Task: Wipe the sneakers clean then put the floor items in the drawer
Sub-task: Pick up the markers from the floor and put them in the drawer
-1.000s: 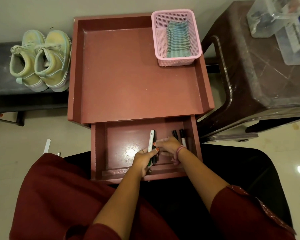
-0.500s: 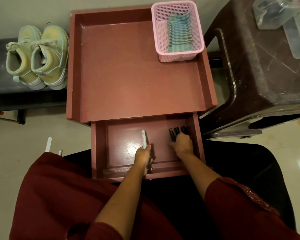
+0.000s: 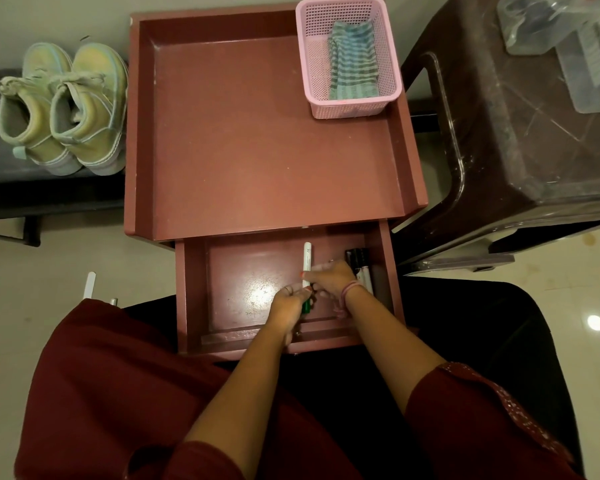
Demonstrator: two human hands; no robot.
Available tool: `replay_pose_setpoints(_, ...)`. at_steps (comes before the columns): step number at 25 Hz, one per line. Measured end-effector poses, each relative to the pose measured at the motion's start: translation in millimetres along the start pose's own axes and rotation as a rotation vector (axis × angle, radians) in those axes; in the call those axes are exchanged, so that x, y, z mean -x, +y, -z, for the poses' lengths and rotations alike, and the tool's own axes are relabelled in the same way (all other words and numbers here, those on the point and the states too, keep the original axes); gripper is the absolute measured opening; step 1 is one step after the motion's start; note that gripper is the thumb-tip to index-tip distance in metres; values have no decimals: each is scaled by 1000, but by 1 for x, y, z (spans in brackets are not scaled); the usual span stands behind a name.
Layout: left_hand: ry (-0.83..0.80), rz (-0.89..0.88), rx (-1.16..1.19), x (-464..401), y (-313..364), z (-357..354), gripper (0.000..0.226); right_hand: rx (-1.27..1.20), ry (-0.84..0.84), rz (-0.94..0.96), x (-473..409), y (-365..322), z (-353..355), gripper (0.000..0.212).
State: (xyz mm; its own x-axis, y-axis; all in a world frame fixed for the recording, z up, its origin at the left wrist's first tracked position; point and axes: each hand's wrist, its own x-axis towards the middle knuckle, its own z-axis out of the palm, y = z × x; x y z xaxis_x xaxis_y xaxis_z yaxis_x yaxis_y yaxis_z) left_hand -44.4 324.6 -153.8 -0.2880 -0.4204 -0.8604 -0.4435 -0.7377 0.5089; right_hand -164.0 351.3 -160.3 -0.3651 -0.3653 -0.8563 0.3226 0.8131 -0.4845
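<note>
pale tiled floor (image 3: 66,265), with a low reddish cabinet (image 3: 264,133) against the wall and its drawer (image 3: 194,292) pulled open toward the lap. sneakers (image 3: 59,112) parked side by side on a dark bench (image 3: 11,199) to the left, well apart from the drawer, looking done with. striped cloth (image 3: 352,60) dropped in a pink basket (image 3: 347,105) on the cabinet top, likely set aside after wiping. left hand (image 3: 288,304) curled round the green end of a white marker (image 3: 306,261), tip aimed at the drawer's back. right hand (image 3: 329,277) pinching the same marker at mid-barrel, probably taking it over to lay it down. dark markers (image 3: 359,263) already lined up along the right wall, kept tidy together. two small white items (image 3: 90,284) on the floor left of the drawer, apparently yet to be gathered.
</note>
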Motion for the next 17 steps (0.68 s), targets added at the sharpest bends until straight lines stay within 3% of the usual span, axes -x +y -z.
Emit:
replay_pose_setpoints(2, 16, -31, -129, 1, -1, 1, 11, 46, 76, 15, -1, 5, 0, 25)
replay_pose_setpoints(6, 96, -209, -528, 2, 2, 24, 16, 632, 302, 143, -9, 17, 15, 22)
replay_pose_setpoints(8, 138, -253, -637, 1, 0, 45, 22, 745, 326, 137, -8, 23, 22, 26)
replay_pose_setpoints(11, 198, -249, -613, 0, -7, 69, 19, 844, 399, 152, -12, 29, 27, 29)
replay_pose_setpoints(17, 232, -240, -514, 2, -5, 71, 15, 767, 436, 136, -19, 38, 28, 27)
